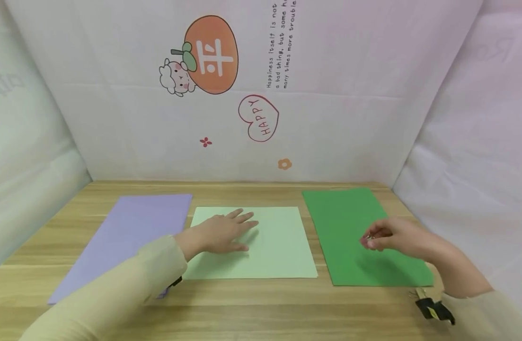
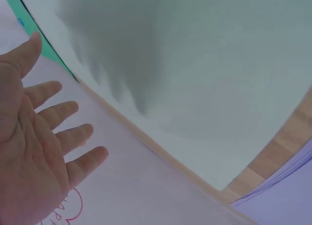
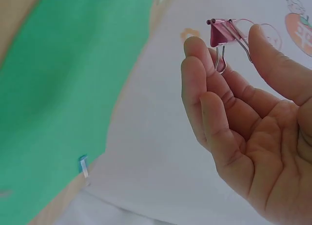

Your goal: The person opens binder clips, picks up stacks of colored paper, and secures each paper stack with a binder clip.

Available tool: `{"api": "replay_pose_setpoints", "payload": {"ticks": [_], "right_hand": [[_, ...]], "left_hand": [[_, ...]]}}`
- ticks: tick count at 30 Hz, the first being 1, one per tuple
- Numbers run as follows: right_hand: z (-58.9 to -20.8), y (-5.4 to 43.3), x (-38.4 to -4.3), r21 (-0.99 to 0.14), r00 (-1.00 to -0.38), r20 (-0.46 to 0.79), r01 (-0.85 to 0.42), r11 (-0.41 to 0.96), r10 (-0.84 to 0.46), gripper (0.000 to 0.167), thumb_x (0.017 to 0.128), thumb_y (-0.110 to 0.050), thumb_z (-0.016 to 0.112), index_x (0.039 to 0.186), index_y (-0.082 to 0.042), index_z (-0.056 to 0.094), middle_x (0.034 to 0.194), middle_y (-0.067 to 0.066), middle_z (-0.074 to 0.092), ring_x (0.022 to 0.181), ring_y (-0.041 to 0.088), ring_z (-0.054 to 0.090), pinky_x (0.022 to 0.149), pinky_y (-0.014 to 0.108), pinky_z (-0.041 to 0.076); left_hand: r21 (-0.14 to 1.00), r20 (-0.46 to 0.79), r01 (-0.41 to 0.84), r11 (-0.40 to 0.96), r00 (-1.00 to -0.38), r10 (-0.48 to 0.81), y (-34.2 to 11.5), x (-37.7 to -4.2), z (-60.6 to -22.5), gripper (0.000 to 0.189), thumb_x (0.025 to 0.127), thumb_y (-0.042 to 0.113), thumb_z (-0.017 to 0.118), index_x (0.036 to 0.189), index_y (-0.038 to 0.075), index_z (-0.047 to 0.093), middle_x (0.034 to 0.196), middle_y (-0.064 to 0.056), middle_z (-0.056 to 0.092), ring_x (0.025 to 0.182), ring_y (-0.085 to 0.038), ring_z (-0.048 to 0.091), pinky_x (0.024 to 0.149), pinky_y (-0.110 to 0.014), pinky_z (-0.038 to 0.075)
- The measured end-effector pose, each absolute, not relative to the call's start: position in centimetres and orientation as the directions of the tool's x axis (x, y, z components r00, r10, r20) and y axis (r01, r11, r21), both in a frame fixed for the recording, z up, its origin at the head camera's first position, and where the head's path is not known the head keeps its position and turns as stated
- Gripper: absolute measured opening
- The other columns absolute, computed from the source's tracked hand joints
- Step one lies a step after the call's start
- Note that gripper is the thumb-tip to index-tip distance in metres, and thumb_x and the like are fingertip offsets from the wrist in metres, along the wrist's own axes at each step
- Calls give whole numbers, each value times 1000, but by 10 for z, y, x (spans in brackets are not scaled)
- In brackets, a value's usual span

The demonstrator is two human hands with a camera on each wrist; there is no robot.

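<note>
A pink binder clip (image 3: 223,32) is held by the right hand (image 1: 399,237), pinched between the thumb and the curled fingers (image 3: 193,76), with its wire handles showing in the right wrist view. In the head view the clip is seen over the middle of a bright green sheet (image 1: 341,227) — the hand itself lying toward three o'clock of it — and a shadow is cast on the paper below.

The left hand (image 1: 224,233) is held above a pale green sheet (image 1: 282,246), toward ten o'clock of its middle. Nothing is grasped there: the fingers are straight and spread, and a dark shadow is thrown onto the paper.

With the pale green sheet taken as the centre of the dial, the bright green sheet is set at three o'clock and purple sheets (image 1: 133,232) are laid at nine o'clock. All are carried by a wood-grained tabletop (image 1: 243,308).

At the edge of the bright green sheet, a small blue clip (image 3: 83,165) is shown by the right wrist view. At twelve o'clock, beyond the tabletop, a white printed cloth (image 1: 350,118) is hung upright. Both forearms are covered by pale yellow sleeves (image 1: 111,289).
</note>
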State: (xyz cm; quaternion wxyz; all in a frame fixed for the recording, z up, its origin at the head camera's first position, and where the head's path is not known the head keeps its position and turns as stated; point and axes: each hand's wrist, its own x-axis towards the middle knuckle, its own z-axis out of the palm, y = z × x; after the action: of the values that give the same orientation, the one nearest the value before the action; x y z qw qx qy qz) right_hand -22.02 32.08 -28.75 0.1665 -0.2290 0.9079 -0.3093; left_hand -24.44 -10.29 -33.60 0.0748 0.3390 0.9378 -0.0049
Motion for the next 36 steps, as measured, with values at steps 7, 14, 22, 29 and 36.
{"api": "replay_pose_setpoints", "payload": {"ticks": [7,14,22,29,36], "right_hand": [[-277,301,-228,-648,-840,-118,-339,682,-530,32,99,-19,61,118,7,63,115,16,71,101,22,70,82,27,57],[-271,286,-236,-661,-835,-71,-370,653,-546,31,99,-18,61,118,6,64,113,12,72,102,22,69,82,23,56],[-264,268,-242,-651,-844,-26,-393,650,-535,27,99,-18,61,118,1,67,111,8,73,99,16,68,85,28,55],[-256,251,-247,-675,-842,-10,-392,625,-539,28,100,-17,60,120,2,66,114,11,73,105,22,68,92,37,55],[-251,240,-248,-690,-847,5,-388,611,-532,25,99,-16,60,118,0,68,112,9,74,103,20,68,93,37,54]], "left_hand": [[44,-123,621,783,-774,621,-103,-258,-337,68,99,44,59,155,14,35,164,-10,27,151,-37,23,110,-61,39],[79,-136,559,825,-814,565,-102,-273,-341,70,96,41,64,154,14,36,163,-10,29,151,-34,26,111,-59,39],[188,-150,475,860,-851,503,-100,-295,-348,72,92,35,71,151,8,40,157,-15,38,145,-35,36,119,-50,32],[231,-168,412,881,-875,454,-98,-307,-344,76,86,33,79,147,5,44,153,-20,42,142,-39,38,118,-51,32],[275,-170,396,876,-877,450,-99,-314,-339,79,78,33,86,142,5,49,146,-20,47,136,-38,43,115,-51,36]]}}
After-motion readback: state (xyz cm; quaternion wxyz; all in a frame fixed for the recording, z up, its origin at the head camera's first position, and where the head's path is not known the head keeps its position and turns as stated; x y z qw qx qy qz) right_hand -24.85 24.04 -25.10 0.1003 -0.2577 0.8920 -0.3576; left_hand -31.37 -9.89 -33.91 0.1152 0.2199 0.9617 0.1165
